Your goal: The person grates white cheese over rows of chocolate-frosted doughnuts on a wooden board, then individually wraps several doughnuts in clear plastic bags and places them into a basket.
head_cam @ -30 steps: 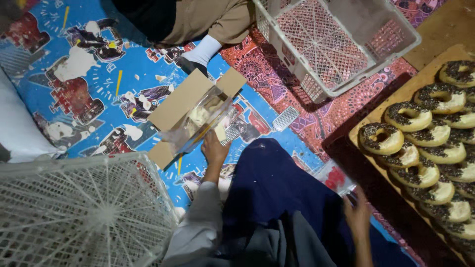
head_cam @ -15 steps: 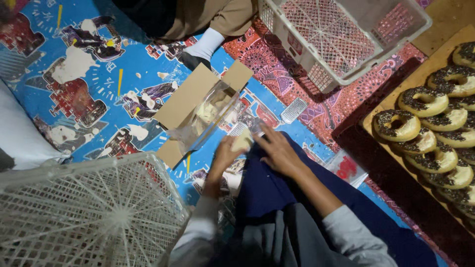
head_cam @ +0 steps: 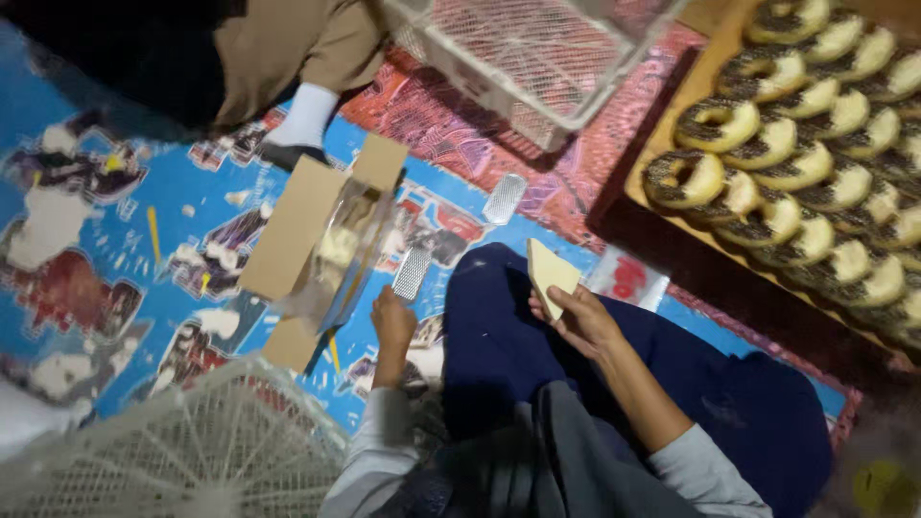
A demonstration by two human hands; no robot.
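Two things are in my grasp at once. My right hand is closed around a pale yellow wedge, fingers pinching its lower edge so it stands tilted above my dark blue lap. My left hand is curled around the lower end of a small flat metal grater, which points up and away from me over the floor mat, a blue mat printed with cartoon figures.

Just beside that hand, toward the mat's middle, lies an opened cardboard box with a clear plastic bag spilling across it. A second small grater lies flat farther out, near where the blue mat meets a red patterned one. A small clear packet with red print rests beside my right knee.

Along the right edge sits a wooden tray packed with rows of ring doughnuts, dark sprinkles on top and pale sides. A white plastic crate stands at the far edge, and another white crate sits at the near left corner, close to my left elbow. Another person's leg in tan trousers and a white sock rests on the mat's far side.
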